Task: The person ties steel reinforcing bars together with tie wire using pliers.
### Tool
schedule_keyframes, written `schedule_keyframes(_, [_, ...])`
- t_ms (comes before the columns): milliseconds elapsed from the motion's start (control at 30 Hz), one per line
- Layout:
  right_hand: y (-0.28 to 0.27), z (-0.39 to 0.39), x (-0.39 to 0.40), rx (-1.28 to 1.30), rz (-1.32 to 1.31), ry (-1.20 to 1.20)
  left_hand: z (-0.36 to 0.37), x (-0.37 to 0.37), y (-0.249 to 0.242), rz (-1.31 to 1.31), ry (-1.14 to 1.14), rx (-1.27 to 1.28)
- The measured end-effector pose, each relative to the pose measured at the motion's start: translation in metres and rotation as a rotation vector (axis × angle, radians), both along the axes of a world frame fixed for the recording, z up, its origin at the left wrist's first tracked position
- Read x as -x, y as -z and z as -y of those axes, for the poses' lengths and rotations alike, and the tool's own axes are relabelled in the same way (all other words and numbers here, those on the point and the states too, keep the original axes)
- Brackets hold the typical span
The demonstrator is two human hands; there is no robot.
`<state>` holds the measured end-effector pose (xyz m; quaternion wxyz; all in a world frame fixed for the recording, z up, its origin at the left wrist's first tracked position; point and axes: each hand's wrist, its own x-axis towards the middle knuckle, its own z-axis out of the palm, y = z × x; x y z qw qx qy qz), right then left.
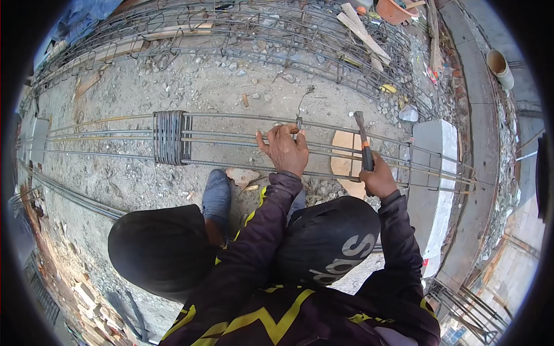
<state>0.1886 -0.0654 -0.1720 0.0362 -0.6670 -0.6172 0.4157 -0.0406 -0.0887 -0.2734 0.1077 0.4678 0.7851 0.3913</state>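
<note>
Long steel reinforcing bars [231, 140] run side by side across the ground in front of me. At the far-side bar, my left hand [283, 151] has its thumb and fingers closed round a thin piece of tie wire [299, 111], whose loose end trails away over the dirt. Part of the grip is hidden by the fingers. My right hand [378, 177] is wrapped round the orange-and-black handle of pincers [366, 147], with their metal head pointing away above the bars. To the left, a tight stack of rectangular stirrups [169, 138] encircles the bars.
Concrete blocks [441, 173] support the bars at the right. Another rebar cage [231, 43] lies beyond, with a wooden plank [363, 34] on it. A tan flat piece [341, 151] lies under the bars. More bars [75, 193] lie near my left knee.
</note>
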Motion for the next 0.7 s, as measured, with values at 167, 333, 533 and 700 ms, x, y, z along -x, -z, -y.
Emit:
schedule_keyframes(167, [-0.033, -0.044, -0.023, 0.205, -0.45, 0.123, 0.0, 0.0, -0.007, -0.015, -0.013, 0.008])
schedule_keyframes(333, [-0.063, -0.098, -0.01, 0.322, -0.034, -0.305, 0.002, -0.002, -0.003, -0.07, 0.015, 0.041])
schedule_keyframes(533, [-0.077, -0.158, 0.05, -0.392, 0.71, -1.177, 0.002, -0.001, -0.01, -0.049, 0.054, 0.054])
schedule_keyframes(700, [-0.069, -0.192, 0.107, -0.602, 0.856, -1.407, 0.001, -0.001, -0.012, -0.02, 0.045, 0.046])
